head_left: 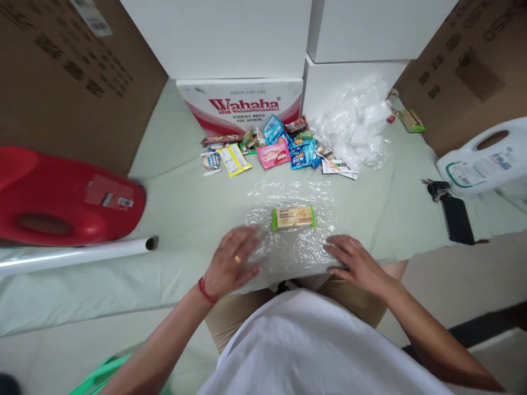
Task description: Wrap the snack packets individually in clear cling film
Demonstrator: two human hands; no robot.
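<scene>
A packet of biscuits [293, 217] with green ends lies flat on a sheet of clear plastic film [302, 247]. At the film's left edge is my left hand [230, 260], its fingers apart and slightly blurred. My right hand [357, 263] rests by the film's right edge with fingers and thumb spread. Neither hand touches the biscuit packet. Whether the fingertips press on the film or hover just over it I cannot tell.
Behind lies a heap of snack packets, among them a pink packet [274, 154], beside crumpled clear plastic [354, 126]. A Wahaha carton [247, 104] stands at the back. To the left are a red jug [69, 197] and a white roll [78, 257]; to the right, a white jug [486, 156] and keys [437, 189].
</scene>
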